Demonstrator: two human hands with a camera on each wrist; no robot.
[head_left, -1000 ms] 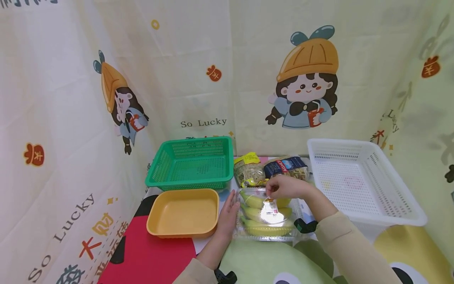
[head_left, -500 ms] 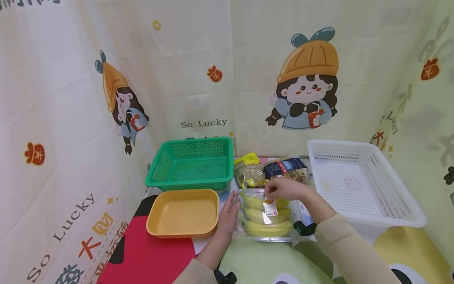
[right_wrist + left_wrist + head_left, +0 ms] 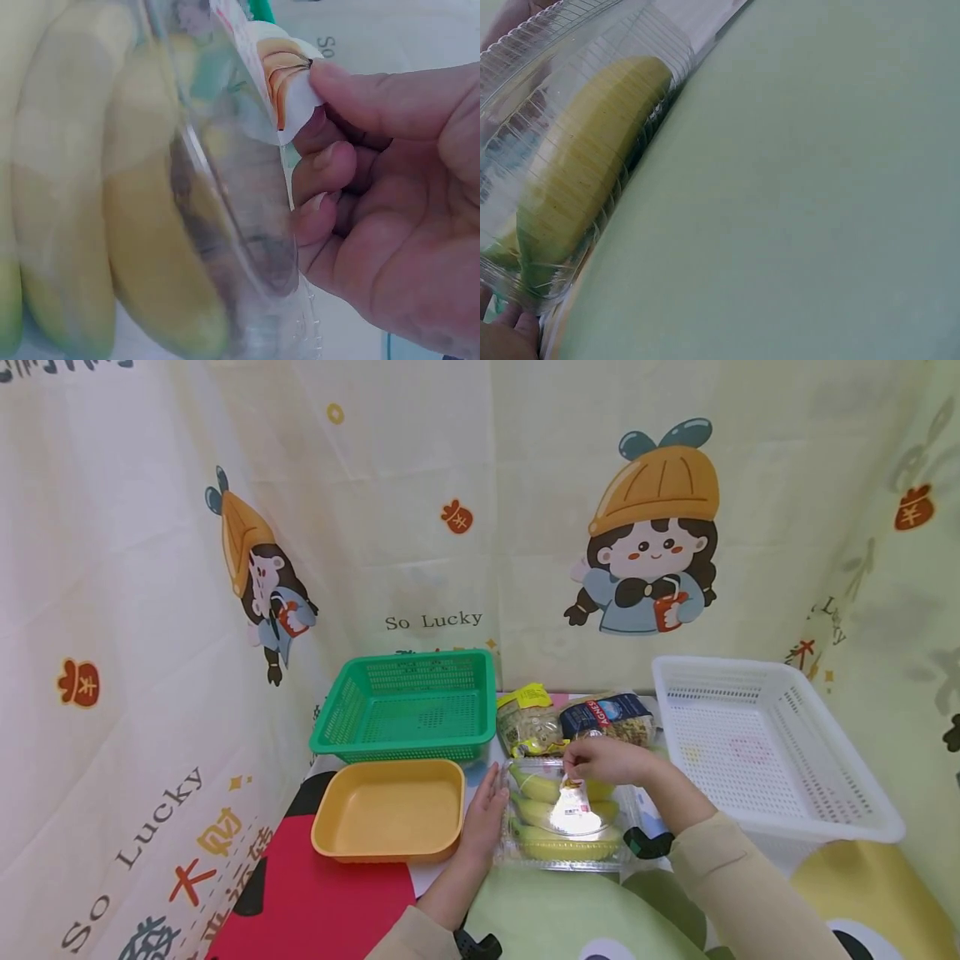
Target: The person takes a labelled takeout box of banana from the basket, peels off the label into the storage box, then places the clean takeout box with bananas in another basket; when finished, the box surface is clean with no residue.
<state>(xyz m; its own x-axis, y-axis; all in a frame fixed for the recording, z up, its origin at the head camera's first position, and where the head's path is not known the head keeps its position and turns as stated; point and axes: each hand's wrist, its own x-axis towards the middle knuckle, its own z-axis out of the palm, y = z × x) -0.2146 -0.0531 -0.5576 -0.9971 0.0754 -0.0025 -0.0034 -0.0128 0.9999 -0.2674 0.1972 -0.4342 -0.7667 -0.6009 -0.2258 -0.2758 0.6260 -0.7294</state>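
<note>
A clear plastic clamshell box [image 3: 628, 818] holds several yellow bananas [image 3: 567, 845]. Its ribbed side shows close up in the left wrist view, with one banana [image 3: 592, 161] behind it. My left hand [image 3: 480, 821] lies along the box's left side, fingers fairly straight and touching it. Over the lid, my right hand [image 3: 606, 758] pinches the upper end of a white label [image 3: 575, 800] between thumb and index finger. In the right wrist view that label [image 3: 302, 101] carries a banana picture and stands up from the lid, while the other fingers curl beneath it.
An orange tray [image 3: 387, 852] stands left of the box, with a green basket [image 3: 401, 753] behind it. Two food bags, one yellow-topped [image 3: 527, 718] and one dark blue [image 3: 607, 714], lie behind the box. A white basket [image 3: 840, 752] stands at the right. Patterned cloth [image 3: 352, 902] covers the table.
Both hands keep their places, with the right hand still pinching the label. Only the glare on the lid and label shifts, along with a slight move of the head view.
</note>
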